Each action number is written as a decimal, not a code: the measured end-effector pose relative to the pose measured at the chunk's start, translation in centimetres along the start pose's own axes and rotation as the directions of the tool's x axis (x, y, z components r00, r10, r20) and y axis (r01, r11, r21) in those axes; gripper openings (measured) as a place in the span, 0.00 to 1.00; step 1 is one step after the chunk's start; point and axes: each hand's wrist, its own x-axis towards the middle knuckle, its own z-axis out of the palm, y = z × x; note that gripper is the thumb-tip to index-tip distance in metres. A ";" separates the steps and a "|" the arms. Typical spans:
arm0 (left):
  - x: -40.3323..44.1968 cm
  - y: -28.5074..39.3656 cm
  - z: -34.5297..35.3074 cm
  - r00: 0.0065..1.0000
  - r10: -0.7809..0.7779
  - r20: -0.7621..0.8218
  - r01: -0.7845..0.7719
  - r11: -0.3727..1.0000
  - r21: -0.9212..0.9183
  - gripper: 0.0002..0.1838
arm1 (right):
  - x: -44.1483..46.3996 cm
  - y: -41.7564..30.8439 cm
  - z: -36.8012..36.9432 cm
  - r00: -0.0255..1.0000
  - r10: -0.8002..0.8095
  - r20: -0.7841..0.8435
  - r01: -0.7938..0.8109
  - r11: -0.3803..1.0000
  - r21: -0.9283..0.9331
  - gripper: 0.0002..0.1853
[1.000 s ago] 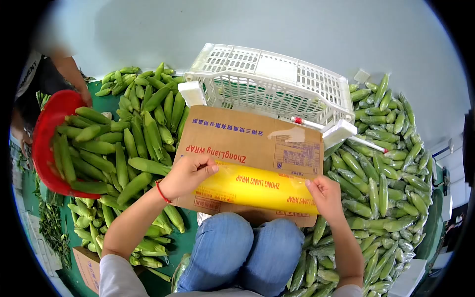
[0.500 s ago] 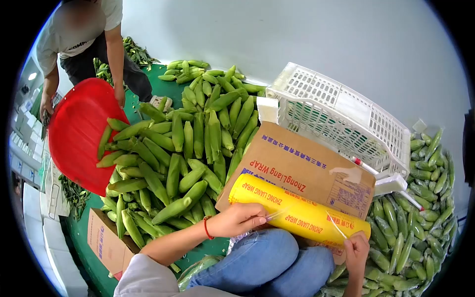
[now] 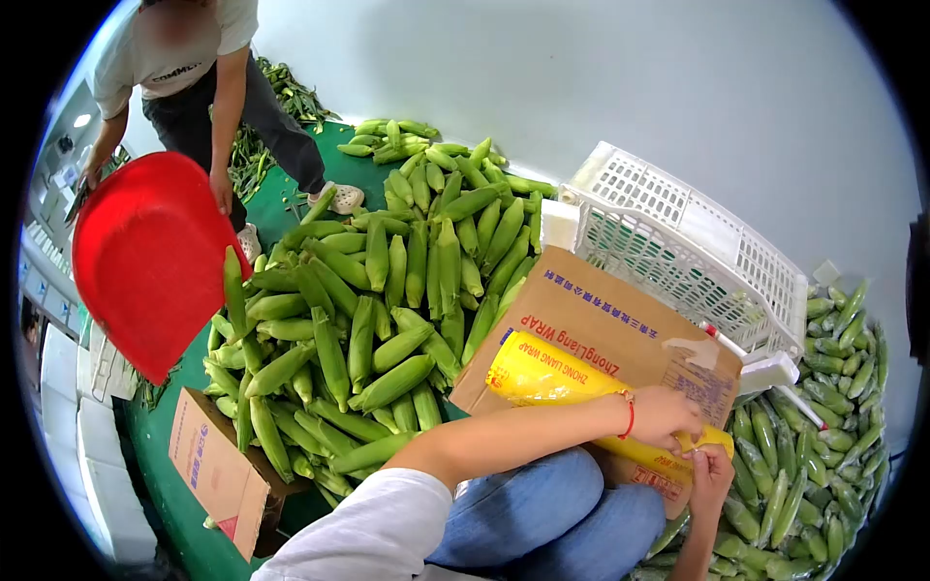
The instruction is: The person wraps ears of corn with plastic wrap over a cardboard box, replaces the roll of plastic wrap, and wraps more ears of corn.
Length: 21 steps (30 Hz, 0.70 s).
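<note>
Yellow wrap roll (image 3: 557, 373), printed ZHONG LIANG WRAP, lies slantwise over the person's lap against a flattened brown carton (image 3: 620, 315), its right end under the fingers and the rest stretching away to the left of both hands. The left hand (image 3: 666, 416), with a red cord (image 3: 630, 414) at the wrist, is brought across so that its forearm passes over the roll; its fingers are bent down onto the end part. The right hand (image 3: 712, 474) is curled just beside it at the same end, nearer the body. Whether either one pinches a film edge I cannot tell, the fingertips being too small and partly hidden. Beyond the hands stands a white plastic crate (image 3: 693, 242), with a red-and-white stick (image 3: 799, 407) close by. To the right of the hands are many bagged corn ears (image 3: 838, 407); well to their left, a heap of unwrapped green corn (image 3: 387, 281). Past that heap, a co-worker holds a tilted red basin (image 3: 150, 261).
</note>
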 end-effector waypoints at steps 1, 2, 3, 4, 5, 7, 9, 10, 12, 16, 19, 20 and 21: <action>-0.1 -0.3 0.5 0.996 0.076 -0.046 -0.075 0.996 0.040 0.13 | 0.0 0.1 -0.1 1.000 -0.010 0.005 0.010 1.000 0.002 0.06; -0.4 -0.2 0.7 0.985 0.150 -0.090 -0.142 0.986 0.086 0.11 | -0.3 0.1 -0.2 1.000 0.008 0.015 -0.007 1.000 -0.026 0.06; -0.9 -0.1 0.9 0.967 0.220 -0.132 -0.202 0.970 0.138 0.10 | -0.7 0.2 -0.5 0.999 0.022 0.031 -0.020 0.999 -0.051 0.06; -1.2 0.0 1.1 0.959 0.244 -0.147 -0.213 0.957 0.198 0.09 | -1.0 0.4 -0.7 0.998 0.033 0.049 -0.030 0.997 -0.074 0.06; -1.5 0.8 1.1 0.950 0.268 -0.160 -0.222 0.940 0.257 0.09 | -1.2 0.6 -0.7 0.998 0.026 0.057 -0.023 0.998 -0.054 0.07; -2.1 1.4 1.6 0.951 0.265 -0.162 -0.201 0.923 0.328 0.09 | -1.7 1.3 -0.7 0.997 0.015 0.070 -0.014 1.000 -0.015 0.08; -2.0 1.8 2.3 0.966 0.211 -0.147 -0.151 0.929 0.339 0.10 | -1.9 1.7 -0.6 0.997 0.034 0.063 -0.035 0.999 0.011 0.09; -2.0 2.0 2.7 0.984 0.156 -0.082 -0.121 0.936 0.330 0.11 | -2.0 1.8 -0.9 0.997 0.047 0.065 -0.048 0.999 0.000 0.09; -1.9 3.3 2.1 0.998 0.039 0.052 -0.053 0.947 0.318 0.13 | -2.1 2.2 -1.4 0.995 0.057 0.081 -0.056 0.998 -0.015 0.09; -3.2 1.2 0.8 0.929 0.320 -0.188 -0.214 0.875 0.434 0.13 | -3.3 2.6 -0.6 0.995 0.068 0.080 -0.075 0.993 0.090 0.10; -3.6 2.4 0.8 0.992 0.091 -0.085 -0.057 0.937 0.345 0.13 | -3.6 3.3 -0.6 0.995 0.083 0.049 -0.089 0.990 0.114 0.10; -3.4 4.6 0.6 1.000 -0.028 -0.005 0.028 0.906 0.422 0.14 | -3.8 3.8 -0.8 0.993 0.109 0.037 -0.113 0.987 0.111 0.10; -3.5 5.4 1.1 1.000 0.000 0.030 -0.010 0.942 0.336 0.14 | -3.6 4.0 -1.0 0.991 0.129 0.019 -0.131 0.985 0.109 0.10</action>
